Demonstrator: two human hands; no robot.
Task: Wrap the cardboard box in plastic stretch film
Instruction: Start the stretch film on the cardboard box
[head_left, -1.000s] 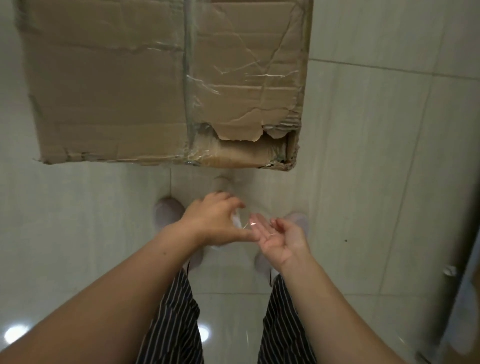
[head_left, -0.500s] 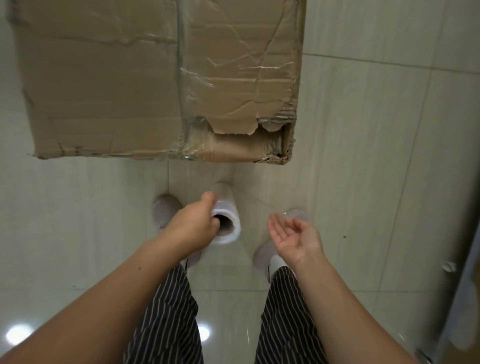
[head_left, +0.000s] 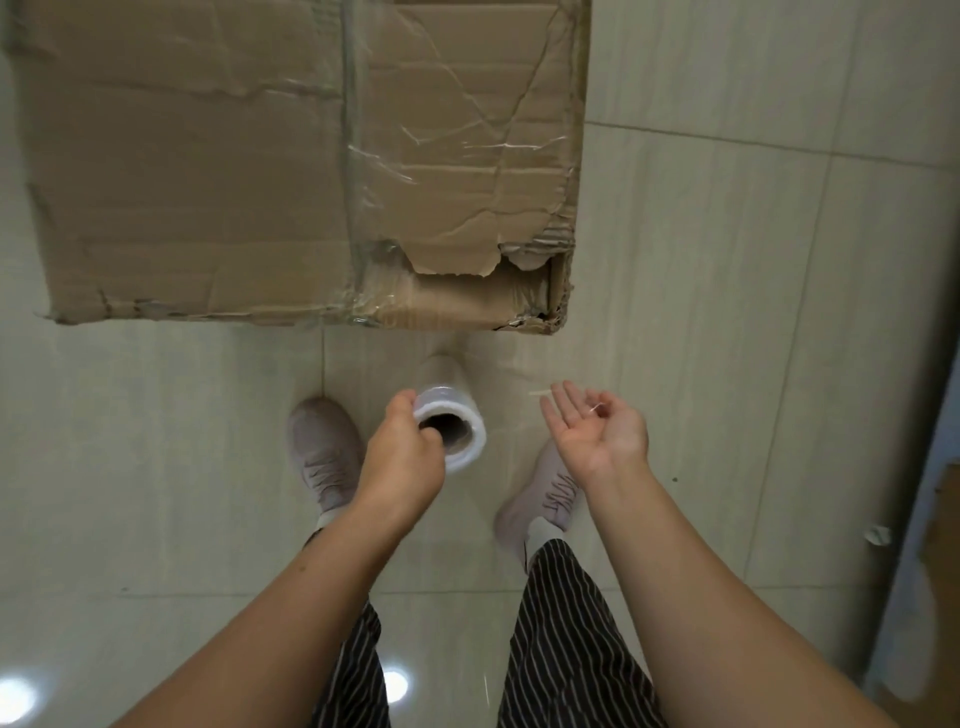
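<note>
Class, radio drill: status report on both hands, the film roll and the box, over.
Left hand grips clear plastic stretch-film roll. Right hand palm up, film hold unclear. Torn brown cardboard box ahead, nothing between.

The box (head_left: 208, 156) fills the far left of the floor (head_left: 727, 260). A bare strip runs between its near edge and the shoes (head_left: 324, 457). Right of the box the tiles lie open up to a panel (head_left: 930, 467) at the right edge.
</note>
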